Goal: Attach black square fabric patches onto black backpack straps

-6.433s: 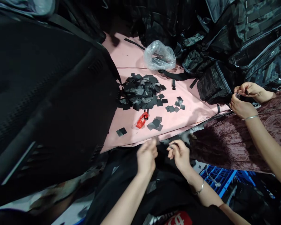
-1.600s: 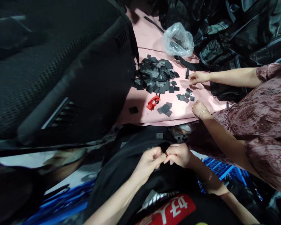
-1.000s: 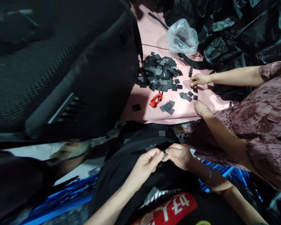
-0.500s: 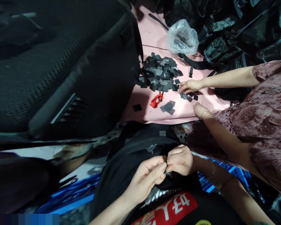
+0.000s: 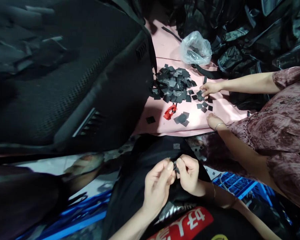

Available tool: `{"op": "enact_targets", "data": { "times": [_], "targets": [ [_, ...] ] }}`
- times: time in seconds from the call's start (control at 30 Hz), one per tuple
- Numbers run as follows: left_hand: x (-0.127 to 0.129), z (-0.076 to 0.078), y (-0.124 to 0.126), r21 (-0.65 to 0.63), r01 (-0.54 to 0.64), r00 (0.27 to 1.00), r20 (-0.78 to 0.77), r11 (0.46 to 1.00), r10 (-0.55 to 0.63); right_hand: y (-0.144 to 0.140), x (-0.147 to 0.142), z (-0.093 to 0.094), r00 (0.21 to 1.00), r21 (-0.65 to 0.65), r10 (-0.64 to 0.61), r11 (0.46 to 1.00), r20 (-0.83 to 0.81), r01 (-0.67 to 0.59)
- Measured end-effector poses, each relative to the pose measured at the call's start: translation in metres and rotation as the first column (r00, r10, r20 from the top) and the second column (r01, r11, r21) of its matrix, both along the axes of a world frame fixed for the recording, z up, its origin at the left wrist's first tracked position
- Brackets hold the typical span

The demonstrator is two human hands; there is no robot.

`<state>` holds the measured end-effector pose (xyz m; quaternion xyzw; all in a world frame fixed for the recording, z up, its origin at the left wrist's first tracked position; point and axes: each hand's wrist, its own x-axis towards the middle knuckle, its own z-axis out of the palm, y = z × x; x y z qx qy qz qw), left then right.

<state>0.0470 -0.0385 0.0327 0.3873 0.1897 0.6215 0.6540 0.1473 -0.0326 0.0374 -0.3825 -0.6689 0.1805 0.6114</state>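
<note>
Over my lap, my left hand [image 5: 160, 183] and my right hand [image 5: 189, 173] meet fingertip to fingertip. Both pinch a small dark square piece [image 5: 176, 167], mostly hidden by the fingers. One grey square [image 5: 176, 146] lies on the dark cloth over my knees. Beyond, a heap of dark squares [image 5: 175, 83] rests on the pink-covered table [image 5: 162, 128]. Nearer its edge are a red looped item [image 5: 170, 112] and a small stack of grey squares [image 5: 182, 118].
A co-worker's hand [image 5: 210, 89] at the right holds dark squares; their other hand [image 5: 213, 120] rests at the table edge. A clear plastic bag [image 5: 196, 48] stands behind the heap. A large black bag [image 5: 110, 100] fills the left. Blue crates [image 5: 237, 185] flank my legs.
My hands have turned upright, fingertips now higher around the piece. A grey scrap on my lap no longer shows. The co-worker's far hand has lifted squares slightly rightward. The view has shifted a little.
</note>
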Motion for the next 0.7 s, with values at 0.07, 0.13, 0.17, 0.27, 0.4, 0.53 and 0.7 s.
{"op": "enact_targets", "data": {
  "times": [0.07, 0.13, 0.17, 0.27, 0.4, 0.53, 0.7],
  "targets": [
    [0.005, -0.006, 0.005, 0.122, -0.111, 0.992, -0.050, 0.986, 0.118, 0.003, -0.003, -0.004, 0.998, -0.021, -0.064, 0.998, -0.015, 0.063],
    [0.008, -0.010, 0.011, 0.241, -0.185, 0.971, -0.105, 0.953, 0.215, 0.007, -0.006, -0.008, 0.995, -0.055, -0.052, 0.997, -0.090, 0.047],
    [0.008, -0.011, 0.014, 0.300, -0.218, 0.955, -0.131, 0.929, 0.266, 0.010, -0.007, -0.009, 0.990, -0.068, -0.049, 0.997, -0.133, 0.040],
    [0.002, -0.007, 0.022, 0.492, -0.279, 0.881, -0.211, 0.825, 0.424, 0.015, -0.004, -0.006, 0.982, -0.083, 0.004, 0.996, -0.189, -0.020],
    [-0.015, 0.008, 0.028, 0.790, -0.226, 0.666, -0.302, 0.570, 0.682, 0.017, 0.011, 0.012, 0.987, -0.019, 0.127, 0.992, 0.097, -0.126],
    [-0.026, 0.013, 0.028, 0.920, -0.132, 0.493, -0.262, 0.369, 0.829, 0.012, 0.025, 0.037, 0.952, 0.121, 0.026, 0.990, 0.305, -0.066],
    [-0.031, 0.012, 0.026, 0.971, 0.027, 0.419, -0.229, 0.239, 0.879, 0.008, 0.032, 0.055, 0.910, -0.095, 0.198, 0.980, 0.364, -0.175]
  ]
}}
